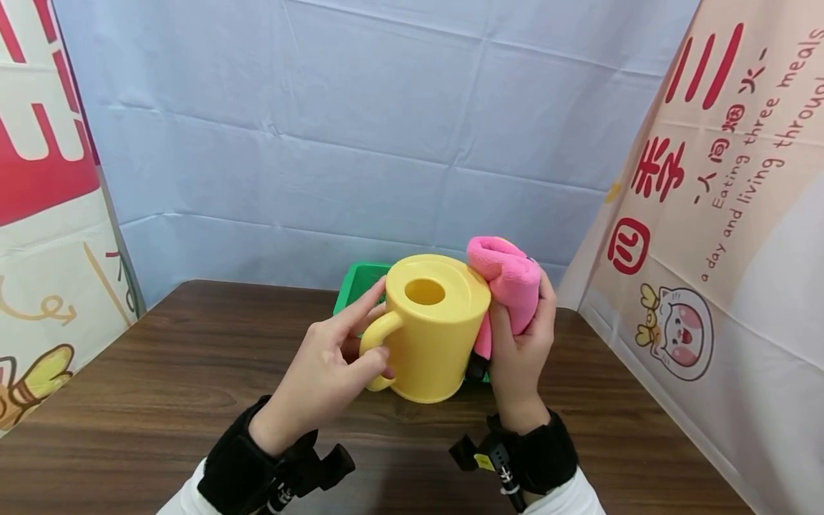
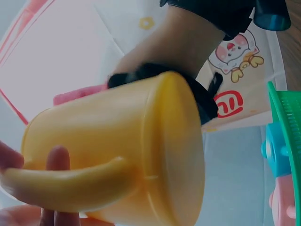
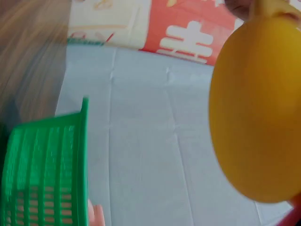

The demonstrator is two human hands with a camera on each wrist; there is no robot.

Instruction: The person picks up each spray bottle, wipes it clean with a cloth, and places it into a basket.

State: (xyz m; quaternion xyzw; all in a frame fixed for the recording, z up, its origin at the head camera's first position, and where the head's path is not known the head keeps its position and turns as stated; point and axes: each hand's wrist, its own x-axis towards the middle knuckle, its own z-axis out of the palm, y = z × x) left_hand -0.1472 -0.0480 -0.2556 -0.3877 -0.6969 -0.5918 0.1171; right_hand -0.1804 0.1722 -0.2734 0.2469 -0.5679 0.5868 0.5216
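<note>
A yellow mug [image 1: 428, 343] with a round hole in its top is held up over the table. My left hand [image 1: 328, 365] grips its handle [image 2: 70, 188], fingers curled through the loop. In my right hand [image 1: 524, 350] is a bunched pink cloth [image 1: 508, 282], held against the mug's right side. A dark piece [image 1: 478, 366] shows under the cloth; whether it belongs to it I cannot tell. The right wrist view shows the mug's smooth yellow base [image 3: 258, 113], but the right fingers are out of sight there.
Behind the mug stands a green slotted basket [image 1: 350, 286], partly hidden. Blue [image 2: 277, 150] and pink [image 2: 284, 202] pieces show at its rim in the left wrist view. The brown wooden table [image 1: 193, 372] is bordered by a pale blue cloth backdrop [image 1: 322, 143] and printed side cloths.
</note>
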